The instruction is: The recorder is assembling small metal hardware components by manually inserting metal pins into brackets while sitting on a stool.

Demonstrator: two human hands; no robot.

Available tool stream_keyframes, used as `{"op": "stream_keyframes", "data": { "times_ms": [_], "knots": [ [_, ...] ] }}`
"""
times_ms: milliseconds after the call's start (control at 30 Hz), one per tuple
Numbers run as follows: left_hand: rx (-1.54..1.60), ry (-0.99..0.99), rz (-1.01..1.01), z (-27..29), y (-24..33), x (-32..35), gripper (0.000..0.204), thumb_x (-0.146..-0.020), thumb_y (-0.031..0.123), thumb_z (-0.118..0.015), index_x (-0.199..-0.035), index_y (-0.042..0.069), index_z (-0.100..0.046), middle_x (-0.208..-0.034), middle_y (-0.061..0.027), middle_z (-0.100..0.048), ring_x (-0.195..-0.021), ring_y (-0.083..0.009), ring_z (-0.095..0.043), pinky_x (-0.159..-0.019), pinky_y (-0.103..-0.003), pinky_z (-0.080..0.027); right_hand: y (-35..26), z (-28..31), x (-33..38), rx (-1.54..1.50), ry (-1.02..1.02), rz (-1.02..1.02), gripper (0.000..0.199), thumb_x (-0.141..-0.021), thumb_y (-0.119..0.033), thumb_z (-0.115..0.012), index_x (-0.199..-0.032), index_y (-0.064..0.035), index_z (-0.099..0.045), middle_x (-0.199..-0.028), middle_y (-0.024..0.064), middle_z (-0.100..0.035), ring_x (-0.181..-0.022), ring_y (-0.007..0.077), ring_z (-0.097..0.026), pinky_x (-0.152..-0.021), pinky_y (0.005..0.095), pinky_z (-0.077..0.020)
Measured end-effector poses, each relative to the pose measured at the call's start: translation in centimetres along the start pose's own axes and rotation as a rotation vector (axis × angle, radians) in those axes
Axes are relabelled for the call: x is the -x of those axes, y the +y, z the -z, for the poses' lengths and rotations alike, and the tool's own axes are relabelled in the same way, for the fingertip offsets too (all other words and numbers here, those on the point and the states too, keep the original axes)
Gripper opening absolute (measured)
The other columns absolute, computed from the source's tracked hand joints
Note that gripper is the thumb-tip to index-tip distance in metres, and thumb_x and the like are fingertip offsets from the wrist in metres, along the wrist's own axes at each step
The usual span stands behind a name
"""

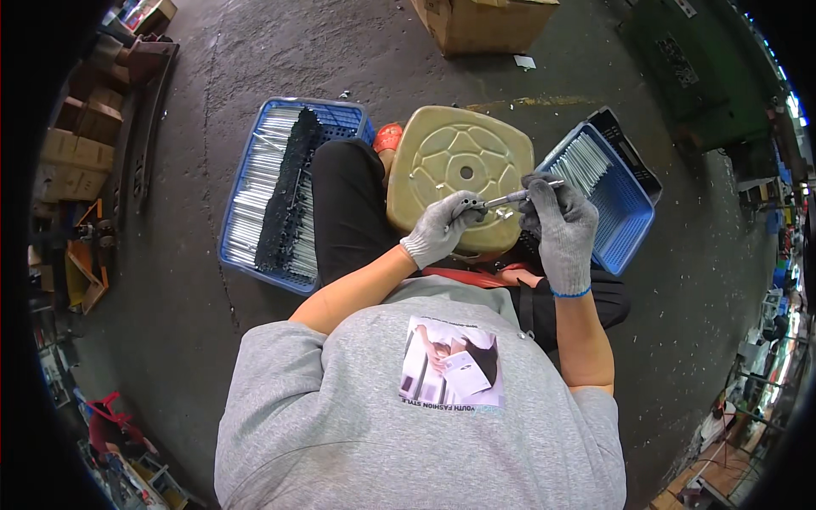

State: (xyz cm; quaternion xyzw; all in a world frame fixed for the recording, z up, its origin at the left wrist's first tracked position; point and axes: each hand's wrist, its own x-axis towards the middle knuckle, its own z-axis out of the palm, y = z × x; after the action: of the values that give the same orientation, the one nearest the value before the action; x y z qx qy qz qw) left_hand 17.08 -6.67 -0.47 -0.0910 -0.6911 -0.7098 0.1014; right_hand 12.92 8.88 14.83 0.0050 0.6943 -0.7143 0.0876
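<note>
If a reach swept too wide over the dark floor (289, 51), it could clip the left basket (359, 121) or right basket (620, 234), whose raised rims flank the tan stool (425, 140); freer room lies above its flat top. There the gloved left hand (440, 228) grasps one end of a metal rod (507, 199) while the right hand (563, 229) pinches toward the other; a slack hold could let it drop.

On the left hand (444, 223) we see a grey knitted glove (429, 238); the right hand (557, 217) wears a matching one, fingertips darkened, blue trim (571, 294) at its wrist. Below both hands, we note a grey short-sleeved T-shirt (357, 450) with a chest print (453, 365); left of the left hand, black trousers (344, 191).
</note>
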Motion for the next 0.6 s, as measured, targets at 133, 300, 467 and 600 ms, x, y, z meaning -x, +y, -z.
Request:
{"op": "stream_keyframes", "data": {
  "times_ms": [133, 300, 467, 600],
  "knots": [
    [-0.025, -0.002, -0.013, 0.1, -0.12, -0.17, 0.028, -0.087, -0.008, -0.051, -0.111, 0.003, -0.06, -0.092, -0.0036, -0.068, -0.077, -0.0131, -0.06, -0.072, -0.025, -0.049, -0.01, -0.05, 0.31, 0.151, -0.042, 0.141, 0.011, -0.089, -0.005, -0.068, -0.098, 0.0002, -0.07, -0.076, 0.0041, -0.068, -0.059, 0.0072, -0.055, -0.053, 0.0198, -0.045],
    [-0.049, 0.004, -0.018, -0.41, 0.03, -0.46, 0.028, -0.086, -0.009, -0.051, -0.111, 0.002, -0.06, -0.092, -0.0037, -0.068, -0.077, -0.0131, -0.061, -0.072, -0.025, -0.049, -0.36, -0.2, 0.39, 0.444, -0.111, 0.48, 0.011, -0.086, -0.003, -0.069, -0.097, 0.0, -0.07, -0.075, 0.0031, -0.068, -0.057, 0.0067, -0.05, -0.052, 0.021, -0.0419],
    [-0.062, 0.028, -0.026, -0.61, 0.12, -0.61, 0.03, -0.086, -0.01, -0.052, -0.111, 0.002, -0.06, -0.092, -0.0041, -0.068, -0.077, -0.0135, -0.062, -0.072, -0.026, -0.05, -0.44, -0.53, 0.1, 0.463, -0.086, 0.498, 0.012, -0.084, -0.002, -0.07, -0.097, -0.0006, -0.07, -0.074, 0.0025, -0.067, -0.056, 0.0065, -0.048, -0.051, 0.021, -0.0401],
    [-0.071, 0.04, -0.031, -0.64, -0.13, -0.7, 0.029, -0.085, -0.008, -0.054, -0.111, 0.002, -0.061, -0.094, -0.005, -0.069, -0.078, -0.0154, -0.063, -0.072, -0.027, -0.05, -0.18, -0.42, -0.31, 0.361, -0.038, 0.349, 0.013, -0.084, -0.002, -0.07, -0.097, -0.0009, -0.07, -0.073, 0.0022, -0.067, -0.055, 0.0068, -0.047, -0.051, 0.0207, -0.0397]
  ]
}}
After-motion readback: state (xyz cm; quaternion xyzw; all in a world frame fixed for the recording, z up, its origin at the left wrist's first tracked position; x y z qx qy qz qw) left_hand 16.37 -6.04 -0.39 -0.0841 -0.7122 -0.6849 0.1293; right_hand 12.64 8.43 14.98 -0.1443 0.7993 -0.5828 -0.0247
